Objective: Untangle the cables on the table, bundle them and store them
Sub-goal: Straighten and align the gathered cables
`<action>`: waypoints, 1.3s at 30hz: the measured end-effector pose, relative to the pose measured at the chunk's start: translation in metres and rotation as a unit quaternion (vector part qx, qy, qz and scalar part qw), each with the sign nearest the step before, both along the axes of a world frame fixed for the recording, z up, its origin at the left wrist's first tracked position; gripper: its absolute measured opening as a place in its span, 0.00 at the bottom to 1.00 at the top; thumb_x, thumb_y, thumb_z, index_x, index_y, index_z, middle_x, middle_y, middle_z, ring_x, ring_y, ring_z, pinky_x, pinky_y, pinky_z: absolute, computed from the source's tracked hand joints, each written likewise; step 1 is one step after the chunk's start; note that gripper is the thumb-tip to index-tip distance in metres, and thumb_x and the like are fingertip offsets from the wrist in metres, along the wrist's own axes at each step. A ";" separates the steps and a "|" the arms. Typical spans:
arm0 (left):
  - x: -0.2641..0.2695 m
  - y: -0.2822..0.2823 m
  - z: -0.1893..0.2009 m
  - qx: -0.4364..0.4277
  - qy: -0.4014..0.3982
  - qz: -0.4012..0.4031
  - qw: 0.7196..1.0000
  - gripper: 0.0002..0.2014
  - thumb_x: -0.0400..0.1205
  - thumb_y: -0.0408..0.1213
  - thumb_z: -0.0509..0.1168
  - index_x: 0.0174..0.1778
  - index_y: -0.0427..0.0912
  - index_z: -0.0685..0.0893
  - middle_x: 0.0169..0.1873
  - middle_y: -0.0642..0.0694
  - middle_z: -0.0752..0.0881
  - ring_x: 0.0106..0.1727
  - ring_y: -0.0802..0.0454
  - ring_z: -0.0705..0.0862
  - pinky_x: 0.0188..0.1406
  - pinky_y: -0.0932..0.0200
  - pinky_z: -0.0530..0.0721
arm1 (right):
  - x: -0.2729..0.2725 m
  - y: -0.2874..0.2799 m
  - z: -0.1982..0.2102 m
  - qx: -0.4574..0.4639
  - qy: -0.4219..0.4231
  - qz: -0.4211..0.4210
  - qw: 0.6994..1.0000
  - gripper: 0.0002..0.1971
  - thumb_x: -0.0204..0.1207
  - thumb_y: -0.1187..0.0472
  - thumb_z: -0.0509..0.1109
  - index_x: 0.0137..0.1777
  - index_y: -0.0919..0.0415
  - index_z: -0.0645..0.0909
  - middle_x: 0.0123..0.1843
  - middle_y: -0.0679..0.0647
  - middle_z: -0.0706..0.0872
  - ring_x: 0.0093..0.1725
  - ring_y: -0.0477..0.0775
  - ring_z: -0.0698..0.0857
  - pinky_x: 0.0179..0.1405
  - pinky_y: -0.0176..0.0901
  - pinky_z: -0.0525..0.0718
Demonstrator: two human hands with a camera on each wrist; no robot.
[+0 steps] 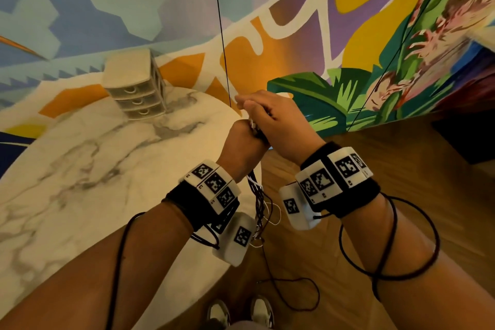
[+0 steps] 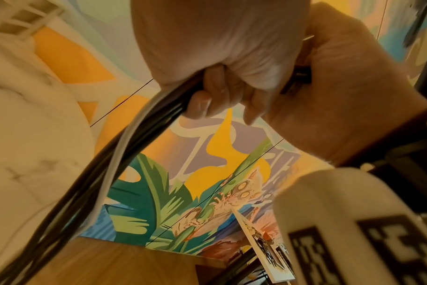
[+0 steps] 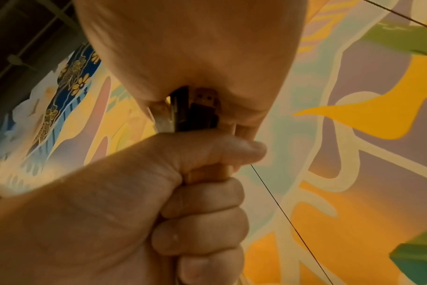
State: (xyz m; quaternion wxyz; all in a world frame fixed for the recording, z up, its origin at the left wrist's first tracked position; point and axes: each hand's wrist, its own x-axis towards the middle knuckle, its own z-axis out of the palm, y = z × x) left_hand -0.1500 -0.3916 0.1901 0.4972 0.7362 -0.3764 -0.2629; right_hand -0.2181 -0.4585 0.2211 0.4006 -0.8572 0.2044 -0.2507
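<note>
A bundle of black and white cables (image 1: 257, 201) hangs just past the right edge of the marble table (image 1: 80, 169). My left hand (image 1: 245, 139) grips the bundle in a fist near its top, and the strands (image 2: 124, 154) trail down from it. Directly above, my right hand (image 1: 270, 112) curls over the upper ends. In the right wrist view a dark USB plug (image 3: 205, 104) and other connector ends sit tucked against the right palm (image 3: 183, 48), just above the left fist (image 3: 195, 212). The lower cable ends dangle toward the floor.
A small beige three-drawer unit (image 1: 134, 88) stands at the table's far edge against the painted mural wall. To the right lies wooden floor (image 1: 375, 222), with my shoes (image 1: 241, 311) below. Thin black sensor leads loop around both forearms.
</note>
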 end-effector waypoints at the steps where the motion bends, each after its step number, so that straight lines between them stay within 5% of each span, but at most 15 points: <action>1: 0.001 0.000 0.000 0.009 0.008 0.007 1.000 0.10 0.78 0.21 0.62 0.31 0.33 0.78 0.24 0.40 0.79 0.25 0.52 0.75 0.18 0.71 0.68 | 0.000 0.000 -0.001 0.010 -0.013 -0.003 1.000 0.19 0.82 0.57 0.55 0.64 0.60 0.83 0.58 0.51 0.86 0.61 0.49 0.81 0.65 0.47 0.77; 4: 0.000 0.000 -0.002 0.002 0.033 0.016 0.999 0.16 0.77 0.20 0.62 0.26 0.41 0.74 0.21 0.48 0.75 0.21 0.56 0.73 0.16 0.73 0.65 | 0.001 0.001 -0.002 0.027 -0.017 -0.001 1.000 0.17 0.84 0.60 0.55 0.60 0.60 0.85 0.53 0.50 0.88 0.57 0.47 0.82 0.62 0.46 0.79; 9: 0.000 0.006 -0.001 -0.027 0.037 -0.004 0.999 0.05 0.77 0.20 0.63 0.46 0.31 0.78 0.27 0.50 0.79 0.25 0.63 0.78 0.21 0.74 0.70 | -0.002 0.004 -0.003 -0.006 -0.002 0.012 1.000 0.17 0.86 0.55 0.56 0.58 0.55 0.87 0.48 0.46 0.89 0.50 0.41 0.84 0.54 0.40 0.81; 13: 0.003 0.007 -0.006 -0.008 0.019 -0.023 1.000 0.15 0.77 0.24 0.66 0.28 0.45 0.79 0.22 0.51 0.79 0.22 0.60 0.75 0.24 0.72 0.69 | -0.004 -0.001 0.001 0.042 0.035 0.019 0.998 0.22 0.85 0.46 0.49 0.67 0.52 0.81 0.61 0.47 0.86 0.61 0.45 0.82 0.64 0.43 0.78; 16: 0.008 0.016 -0.002 -0.019 0.027 -0.039 0.999 0.08 0.76 0.29 0.70 0.31 0.41 0.82 0.28 0.40 0.82 0.26 0.57 0.72 0.32 0.56 0.71 | 0.000 -0.008 0.009 0.100 -0.004 0.011 0.995 0.26 0.84 0.42 0.45 0.71 0.50 0.77 0.70 0.46 0.80 0.69 0.43 0.75 0.66 0.35 0.69; 18: 0.003 0.006 -0.009 0.022 0.017 -0.065 0.997 0.08 0.79 0.32 0.67 0.33 0.40 0.83 0.31 0.43 0.84 0.30 0.58 0.77 0.35 0.54 0.76 | 0.007 -0.004 0.013 0.056 0.059 0.017 0.997 0.28 0.84 0.41 0.46 0.68 0.54 0.79 0.68 0.51 0.82 0.68 0.48 0.77 0.66 0.38 0.71; 20: 0.010 0.018 -0.028 0.049 0.018 -0.031 0.998 0.10 0.85 0.39 0.56 0.47 0.41 0.83 0.46 0.47 0.87 0.47 0.54 0.84 0.55 0.53 0.78 | 0.012 0.002 0.008 -0.051 0.186 0.025 0.981 0.31 0.83 0.38 0.46 0.61 0.59 0.83 0.60 0.56 0.86 0.59 0.55 0.82 0.64 0.52 0.77; 21: 0.011 0.011 -0.029 0.069 -0.081 -0.009 0.994 0.11 0.86 0.39 0.54 0.52 0.42 0.81 0.50 0.49 0.85 0.52 0.53 0.83 0.59 0.57 0.76 | 0.015 0.004 0.004 -0.079 0.222 0.024 0.971 0.32 0.83 0.37 0.45 0.57 0.60 0.85 0.57 0.56 0.87 0.56 0.56 0.83 0.62 0.55 0.79; 22: 0.011 0.017 -0.029 0.047 -0.062 -0.008 0.997 0.09 0.85 0.38 0.57 0.52 0.40 0.81 0.49 0.50 0.85 0.51 0.52 0.83 0.55 0.59 0.77 | 0.018 0.004 0.000 -0.068 0.225 0.030 0.971 0.32 0.83 0.37 0.45 0.55 0.58 0.86 0.55 0.54 0.88 0.55 0.54 0.84 0.62 0.54 0.79; 25: 0.008 0.012 -0.008 0.029 -0.010 -0.039 0.999 0.06 0.78 0.30 0.69 0.36 0.43 0.82 0.27 0.51 0.81 0.30 0.57 0.80 0.31 0.61 0.71 | 0.020 -0.006 -0.003 0.199 -0.013 0.023 0.980 0.21 0.85 0.49 0.51 0.56 0.57 0.85 0.50 0.49 0.89 0.50 0.46 0.86 0.56 0.41 0.80; 28: 0.022 0.004 0.007 -0.116 0.148 0.007 0.982 0.13 0.77 0.27 0.69 0.29 0.46 0.80 0.14 0.56 0.74 0.16 0.60 0.68 0.19 0.66 0.68 | 0.008 -0.005 -0.018 0.387 -0.253 -0.082 0.883 0.13 0.76 0.65 0.56 0.52 0.63 0.82 0.40 0.52 0.88 0.40 0.47 0.86 0.46 0.40 0.82; 31: 0.036 -0.014 0.032 -0.185 0.255 0.032 0.949 0.19 0.79 0.27 0.67 0.23 0.44 0.70 0.11 0.53 0.66 0.12 0.57 0.62 0.14 0.66 0.62 | 0.006 0.030 -0.048 0.327 -0.096 -0.031 0.940 0.12 0.75 0.77 0.58 0.54 0.66 0.78 0.42 0.57 0.86 0.42 0.52 0.84 0.43 0.39 0.80; 33: 0.041 -0.019 0.041 -0.232 0.291 0.027 0.928 0.20 0.80 0.31 0.66 0.25 0.45 0.65 0.12 0.52 0.62 0.14 0.54 0.60 0.17 0.63 0.63 | 0.016 0.043 -0.062 0.270 -0.034 -0.027 0.962 0.04 0.78 0.72 0.62 0.47 0.63 0.76 0.35 0.60 0.78 0.35 0.53 0.76 0.35 0.42 0.74; 37: 0.034 -0.013 0.040 -0.177 0.362 0.041 0.914 0.22 0.79 0.49 0.68 0.24 0.48 0.66 0.18 0.49 0.60 0.22 0.51 0.62 0.27 0.56 0.71 | 0.029 0.034 -0.077 0.097 0.017 -0.200 0.975 0.16 0.81 0.57 0.62 0.30 0.57 0.69 0.25 0.52 0.73 0.28 0.52 0.69 0.29 0.47 0.65; 39: 0.030 -0.012 0.030 -0.136 0.370 0.077 0.916 0.23 0.79 0.47 0.68 0.22 0.49 0.65 0.15 0.50 0.61 0.18 0.52 0.61 0.25 0.58 0.69 | 0.026 0.033 -0.089 0.055 0.027 -0.205 0.977 0.17 0.78 0.54 0.60 0.28 0.57 0.69 0.23 0.52 0.73 0.27 0.56 0.70 0.28 0.46 0.65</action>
